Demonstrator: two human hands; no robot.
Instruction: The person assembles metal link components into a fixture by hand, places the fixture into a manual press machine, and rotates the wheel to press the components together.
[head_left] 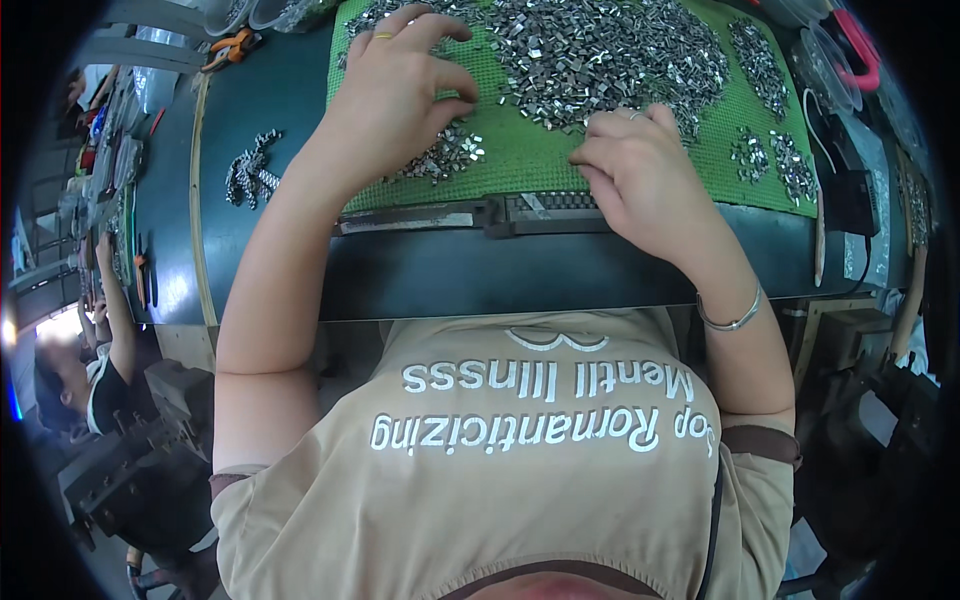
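Note:
My left hand (405, 85) is over the left part of a green textured mat (520, 160), beside a small heap of shiny metal pieces (445, 155). Its thumb and forefinger tips meet in a pinch while the other fingers stay curled apart; anything between the tips is too small to make out. My right hand (640, 175) hovers at the mat's near edge, fingers bent and drawn together, and what they grip is hidden. Just below its thumb runs a long dark slotted bar fixture (555, 205), with small pieces lined up in its right section.
A large pile of metal pieces (610, 60) covers the mat's far middle, with smaller heaps (760, 65) to the right. Orange-handled pliers (232, 48) and a coiled chain (250, 172) lie at left. A black adapter (850, 200) sits at right. Another person (75, 375) works far left.

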